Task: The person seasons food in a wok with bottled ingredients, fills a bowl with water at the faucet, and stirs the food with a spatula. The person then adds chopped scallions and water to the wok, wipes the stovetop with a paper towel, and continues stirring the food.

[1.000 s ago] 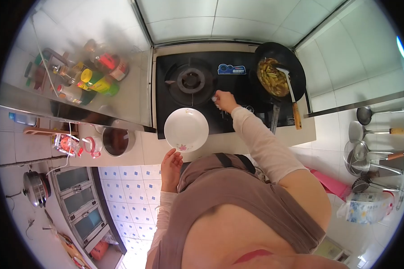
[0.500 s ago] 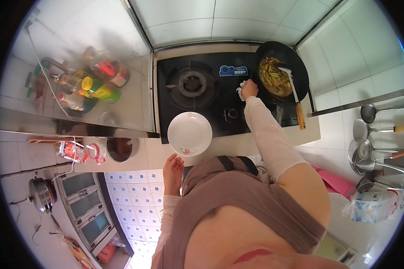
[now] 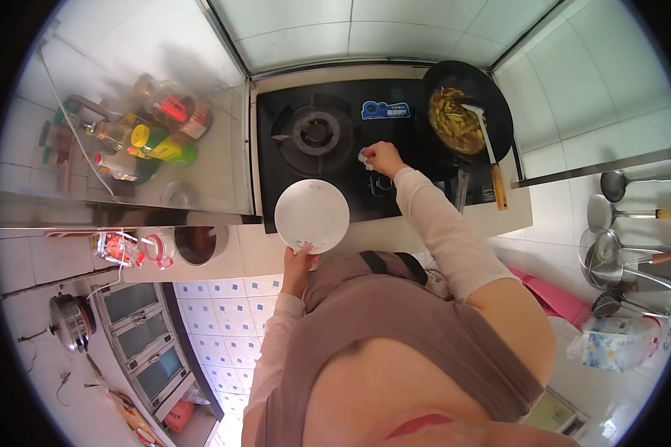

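Observation:
My left hand (image 3: 297, 270) is at the near rim of a white plate (image 3: 312, 214) with a small floral pattern, its fingers closed on the edge. The plate is at the front left of the black gas stove (image 3: 417, 201). Over the middle of the stove, close to the control knob (image 3: 380, 185), my right hand (image 3: 385, 159) pinches a crumpled white tissue (image 3: 364, 158). A black wok (image 3: 497, 123) to the right holds cooked yellow-green pieces (image 3: 455, 123) in sauce. A spatula (image 3: 499, 182) with a wooden handle leans in the wok.
Left of the stove, seasoning bottles (image 3: 164, 145) stand behind a glass panel (image 3: 224, 171). A pot with dark contents (image 3: 197, 246) and a lidded jar (image 3: 159, 249) sit on the left counter. Ladles and strainers (image 3: 611, 249) hang on the right wall.
My right hand has moved left with the tissue, from beside the wok toward the knob. My left hand has come up from below the plate and closed on its rim.

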Demonstrator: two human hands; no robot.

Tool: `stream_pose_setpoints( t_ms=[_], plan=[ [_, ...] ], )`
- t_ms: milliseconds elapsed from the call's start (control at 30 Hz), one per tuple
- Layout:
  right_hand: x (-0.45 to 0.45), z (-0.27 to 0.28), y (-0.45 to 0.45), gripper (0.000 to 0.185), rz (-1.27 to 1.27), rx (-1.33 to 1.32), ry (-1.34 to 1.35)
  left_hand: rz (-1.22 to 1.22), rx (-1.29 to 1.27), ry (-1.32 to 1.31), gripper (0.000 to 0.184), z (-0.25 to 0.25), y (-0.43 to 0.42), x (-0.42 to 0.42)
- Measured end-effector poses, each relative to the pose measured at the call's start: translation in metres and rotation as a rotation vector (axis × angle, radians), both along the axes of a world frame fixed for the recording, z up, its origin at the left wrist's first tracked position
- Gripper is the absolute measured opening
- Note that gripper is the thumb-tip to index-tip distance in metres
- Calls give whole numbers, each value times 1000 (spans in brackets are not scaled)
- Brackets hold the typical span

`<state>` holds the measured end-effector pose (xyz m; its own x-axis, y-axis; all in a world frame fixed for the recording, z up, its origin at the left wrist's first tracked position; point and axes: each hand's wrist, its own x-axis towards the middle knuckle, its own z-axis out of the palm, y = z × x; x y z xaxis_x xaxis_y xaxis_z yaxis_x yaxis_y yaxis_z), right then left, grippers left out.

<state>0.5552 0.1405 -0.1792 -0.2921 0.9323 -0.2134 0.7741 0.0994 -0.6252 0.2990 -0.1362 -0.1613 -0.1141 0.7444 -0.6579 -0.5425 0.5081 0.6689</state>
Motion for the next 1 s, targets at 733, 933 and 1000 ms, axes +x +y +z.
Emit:
stream_pose_setpoints(
  t_ms=[733, 933, 1000],
  plan=[
    [-20, -9, -172, 35, -114, 413, 129, 90, 42, 114, 43, 42, -83, -47],
    [-84, -26, -151, 40, -175, 546, 112, 56, 29, 133, 42, 49, -111, -62],
    [-115, -26, -145, 43, -108, 580, 221, 79, 16, 131, 41, 50, -118, -66]
  ],
)
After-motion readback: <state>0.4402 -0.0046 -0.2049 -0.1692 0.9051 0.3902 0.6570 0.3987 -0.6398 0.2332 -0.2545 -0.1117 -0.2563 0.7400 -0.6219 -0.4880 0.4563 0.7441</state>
